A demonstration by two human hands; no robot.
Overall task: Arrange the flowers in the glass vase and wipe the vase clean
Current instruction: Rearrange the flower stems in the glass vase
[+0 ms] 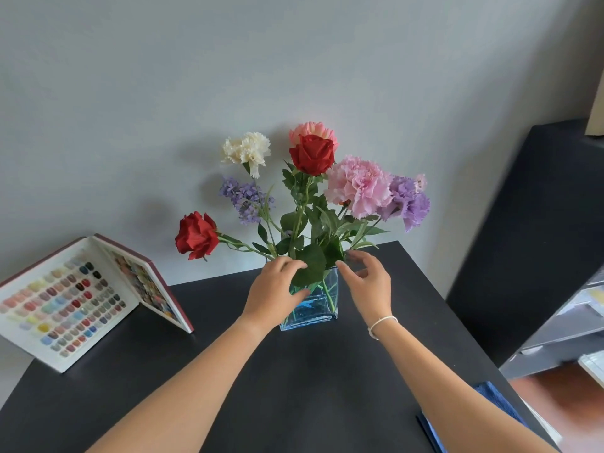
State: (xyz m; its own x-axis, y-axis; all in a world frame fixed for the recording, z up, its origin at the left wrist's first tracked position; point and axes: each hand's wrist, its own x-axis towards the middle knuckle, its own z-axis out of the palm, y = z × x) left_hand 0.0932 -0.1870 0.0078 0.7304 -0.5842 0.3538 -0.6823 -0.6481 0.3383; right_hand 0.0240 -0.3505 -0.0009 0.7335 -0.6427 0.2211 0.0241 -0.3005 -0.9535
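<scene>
A blue-tinted square glass vase stands on the black table near the wall. It holds several artificial flowers: an upright red rose, a second red rose leaning far left, a white carnation, a lavender sprig, a pink carnation and a purple carnation. My left hand grips the vase's upper left corner, thumb on the front glass, fingers over the rim among the leaves. My right hand hovers at the right rim with spread fingers, its thumb touching a leaf.
An open nail-colour sample book stands on the table's left side. A blue cloth lies at the table's right front edge, partly under my right forearm. A dark cabinet and grey shelves stand to the right.
</scene>
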